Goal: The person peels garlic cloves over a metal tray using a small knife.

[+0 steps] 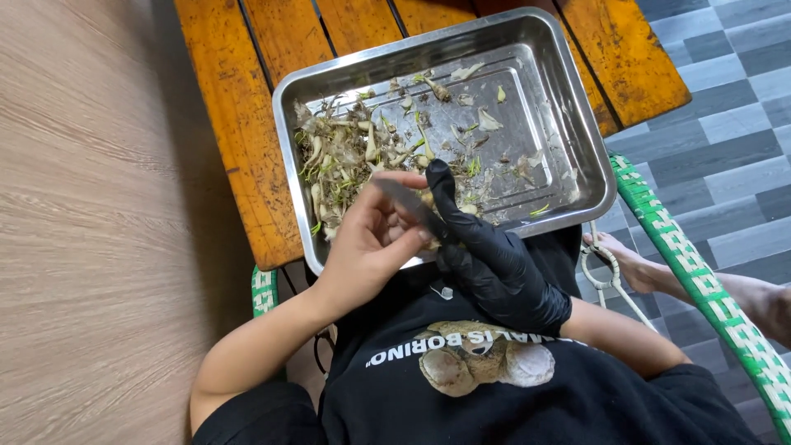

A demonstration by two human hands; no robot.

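A view from above looks down at a seated person's two hands, held close together over the near edge of a shallow rectangular stainless-steel tray [577, 148]. The tray rests on an orange-painted wooden slat table [239, 124].

The bare left hand [367, 247] is curled, its fingers partly closed around a small pale bulb-like vegetable piece [427, 200], which is mostly hidden between the two hands. The right hand, in a black disposable glove [494, 264], is closed around the handle of a small knife with a grey metal blade [404, 202]; the gloved index finger stretches forward along the blade's back. The blade crosses the left fingertips just above the tray's near rim.

Inside the tray, mainly at its left side, lies a loose heap of pale stalks, green shoots and papery peelings [350, 156]; a few scraps are scattered across the rest of the tray floor.

Judging by its look, the piece being trimmed is light, small and firm, with a thin dry skin that flakes off and may be slippery once peeled. It seems best pinched at its sides between thumb and fingertips, well clear of the cutting edge.

A green-and-white woven chair rim [700, 272] runs along the right, and a bare foot [626, 259] shows on the grey tiled floor [725, 124].
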